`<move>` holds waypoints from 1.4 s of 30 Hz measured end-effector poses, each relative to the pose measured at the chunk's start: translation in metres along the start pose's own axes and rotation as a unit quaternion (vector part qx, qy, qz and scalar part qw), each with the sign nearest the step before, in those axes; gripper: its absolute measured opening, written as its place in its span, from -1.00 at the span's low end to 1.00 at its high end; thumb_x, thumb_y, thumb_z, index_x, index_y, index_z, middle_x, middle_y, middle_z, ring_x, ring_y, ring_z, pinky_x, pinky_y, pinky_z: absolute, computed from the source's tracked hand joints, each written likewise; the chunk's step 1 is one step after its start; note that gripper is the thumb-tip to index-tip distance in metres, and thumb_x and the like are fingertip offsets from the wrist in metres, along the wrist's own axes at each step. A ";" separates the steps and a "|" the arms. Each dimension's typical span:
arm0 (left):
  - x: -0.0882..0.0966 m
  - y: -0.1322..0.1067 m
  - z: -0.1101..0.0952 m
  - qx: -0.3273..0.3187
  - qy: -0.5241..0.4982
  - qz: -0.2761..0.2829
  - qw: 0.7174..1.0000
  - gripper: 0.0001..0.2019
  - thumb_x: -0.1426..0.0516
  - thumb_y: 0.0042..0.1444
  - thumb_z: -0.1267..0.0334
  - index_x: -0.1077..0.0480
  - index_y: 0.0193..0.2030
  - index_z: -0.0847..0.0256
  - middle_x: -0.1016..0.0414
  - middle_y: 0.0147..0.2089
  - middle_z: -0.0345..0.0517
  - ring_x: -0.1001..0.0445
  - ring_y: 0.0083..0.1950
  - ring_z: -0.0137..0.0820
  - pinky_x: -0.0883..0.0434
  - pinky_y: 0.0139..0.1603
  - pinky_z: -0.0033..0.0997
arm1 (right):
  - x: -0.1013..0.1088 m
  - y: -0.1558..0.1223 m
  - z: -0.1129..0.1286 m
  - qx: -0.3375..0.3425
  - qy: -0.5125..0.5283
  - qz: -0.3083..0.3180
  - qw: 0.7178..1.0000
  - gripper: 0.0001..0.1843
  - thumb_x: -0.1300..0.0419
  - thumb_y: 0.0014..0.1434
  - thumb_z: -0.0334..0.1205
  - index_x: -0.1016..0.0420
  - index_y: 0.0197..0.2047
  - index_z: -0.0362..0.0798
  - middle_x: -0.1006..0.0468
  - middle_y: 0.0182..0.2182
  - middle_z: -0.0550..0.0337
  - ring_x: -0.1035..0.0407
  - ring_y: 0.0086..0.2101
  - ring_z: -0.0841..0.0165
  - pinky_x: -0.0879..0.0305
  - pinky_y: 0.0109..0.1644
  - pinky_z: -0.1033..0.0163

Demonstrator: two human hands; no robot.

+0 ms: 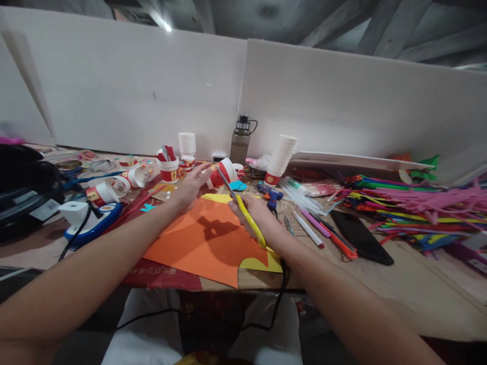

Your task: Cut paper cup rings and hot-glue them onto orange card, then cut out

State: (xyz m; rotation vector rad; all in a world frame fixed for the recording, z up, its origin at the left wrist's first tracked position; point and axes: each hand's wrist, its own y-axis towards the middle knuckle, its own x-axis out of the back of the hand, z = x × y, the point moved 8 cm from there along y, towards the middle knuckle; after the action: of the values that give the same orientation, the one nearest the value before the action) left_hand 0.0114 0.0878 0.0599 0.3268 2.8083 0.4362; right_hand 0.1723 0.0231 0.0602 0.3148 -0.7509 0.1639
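On the brown tabletop (403, 289) lay a flat orange paper sheet (201, 248). Above it, the right hand (261, 215) gripped yellow-handled metal scissors (249, 221), blades at the tilted red-and-white paper cup (229, 170) grasped by the left hand (190, 186).

One head-worn camera looks forward and down — close over the table (403, 291).

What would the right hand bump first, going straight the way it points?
Probably the red-and-white paper cup held by the left hand; the right hand points yellow-handled metal scissors at it, though depth is unclear.
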 end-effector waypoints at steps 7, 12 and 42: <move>-0.006 -0.002 -0.003 0.000 0.006 0.019 1.000 -0.58 -0.27 0.05 0.02 -0.44 -0.05 0.28 -0.55 -0.17 0.00 -0.53 -0.23 -0.34 -0.46 -0.33 -0.43 | 0.000 0.002 0.004 0.036 -0.016 0.000 0.999 -0.75 -0.11 0.19 -0.01 -0.35 -0.34 -0.03 -0.38 -0.53 0.31 -0.24 -0.51 0.45 -0.11 -0.42 0.35; -0.008 0.000 -0.004 -0.033 0.038 0.023 0.998 -0.56 -0.25 0.08 0.02 -0.44 0.04 0.22 -0.55 -0.13 -0.02 -0.53 -0.17 -0.32 -0.48 -0.27 -0.39 | 0.000 0.003 -0.001 0.024 -0.011 -0.017 1.000 -0.74 -0.12 0.19 0.00 -0.40 -0.30 -0.03 -0.42 -0.51 0.28 -0.27 -0.51 0.44 -0.13 -0.43 0.35; -0.004 -0.002 -0.003 -0.047 0.029 -0.004 0.998 -0.60 -0.22 0.10 0.01 -0.47 -0.03 0.26 -0.55 -0.11 0.01 -0.53 -0.14 -0.28 -0.49 -0.13 -0.25 | 0.002 0.004 0.003 0.043 -0.070 -0.019 0.996 -0.79 -0.10 0.19 -0.07 -0.36 -0.35 -0.03 -0.39 -0.54 0.28 -0.27 -0.50 0.44 -0.06 -0.44 0.35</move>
State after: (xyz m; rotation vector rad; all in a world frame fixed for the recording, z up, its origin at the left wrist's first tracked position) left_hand 0.0135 0.0844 0.0627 0.2879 2.8323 0.5820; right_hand 0.1709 0.0258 0.0651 0.4262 -0.8778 0.1397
